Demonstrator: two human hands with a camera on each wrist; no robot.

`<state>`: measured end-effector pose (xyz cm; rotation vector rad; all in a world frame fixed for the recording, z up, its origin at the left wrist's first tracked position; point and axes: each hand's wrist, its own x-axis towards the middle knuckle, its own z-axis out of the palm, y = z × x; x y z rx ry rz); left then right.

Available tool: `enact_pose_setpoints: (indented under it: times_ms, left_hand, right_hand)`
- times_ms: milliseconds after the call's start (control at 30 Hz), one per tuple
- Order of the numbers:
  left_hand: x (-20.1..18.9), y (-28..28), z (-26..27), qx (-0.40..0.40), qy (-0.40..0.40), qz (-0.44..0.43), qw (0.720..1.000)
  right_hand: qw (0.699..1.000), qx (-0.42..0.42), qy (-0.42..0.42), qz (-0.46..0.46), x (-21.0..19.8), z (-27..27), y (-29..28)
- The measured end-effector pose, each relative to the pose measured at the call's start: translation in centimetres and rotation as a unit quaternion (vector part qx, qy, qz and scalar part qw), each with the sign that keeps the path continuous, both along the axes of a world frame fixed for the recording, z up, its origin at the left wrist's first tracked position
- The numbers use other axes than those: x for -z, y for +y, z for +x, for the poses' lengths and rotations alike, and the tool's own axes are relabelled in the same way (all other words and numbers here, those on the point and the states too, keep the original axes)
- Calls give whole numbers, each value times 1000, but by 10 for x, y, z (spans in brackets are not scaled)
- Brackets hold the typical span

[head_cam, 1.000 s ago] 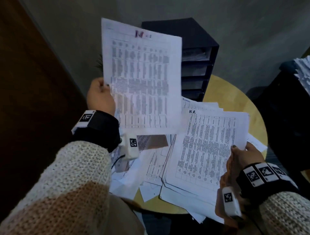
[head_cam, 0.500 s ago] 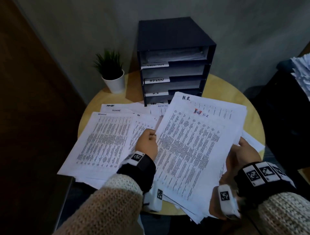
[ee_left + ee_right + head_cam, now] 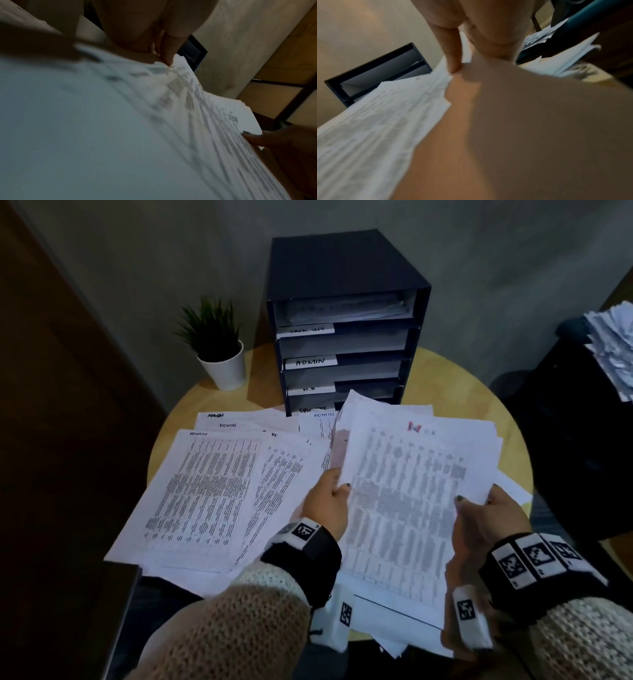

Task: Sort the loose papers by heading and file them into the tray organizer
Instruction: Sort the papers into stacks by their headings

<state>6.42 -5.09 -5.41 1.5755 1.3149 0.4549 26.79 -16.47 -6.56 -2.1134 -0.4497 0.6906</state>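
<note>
Head view: the left hand (image 3: pixel 327 501) and right hand (image 3: pixel 486 520) each pinch a side edge of a printed sheet (image 3: pixel 404 508) above loose papers (image 3: pixel 205 494) on the round counter (image 3: pixel 455 392), near the tray organizer (image 3: pixel 342 320) (slots labelled ADMIN, H.R). Left wrist view: fingers (image 3: pixel 169 44) press the sheet, blurred. Right wrist view: the thumb (image 3: pixel 453 47) apparently clamps the paper's edge.
</note>
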Motion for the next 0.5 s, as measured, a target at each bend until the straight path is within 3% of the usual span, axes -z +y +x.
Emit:
enact_pose_setpoints:
  times_ms: [67, 167, 300, 500]
  left_hand:
    - [6, -5, 3, 32, -3, 16, 999]
    - [19, 0, -2, 44, 119, 79, 989]
    - [25, 9, -10, 20, 221, 62, 973]
    - [24, 4, -5, 18, 106, -9, 994]
  right_hand:
    - [995, 16, -56, -79, 0, 7, -3]
    - [989, 37, -52, -136, 3, 17, -4]
    - [981, 11, -57, -183, 5, 22, -3]
    - [974, -12, -63, -219, 9, 25, 0]
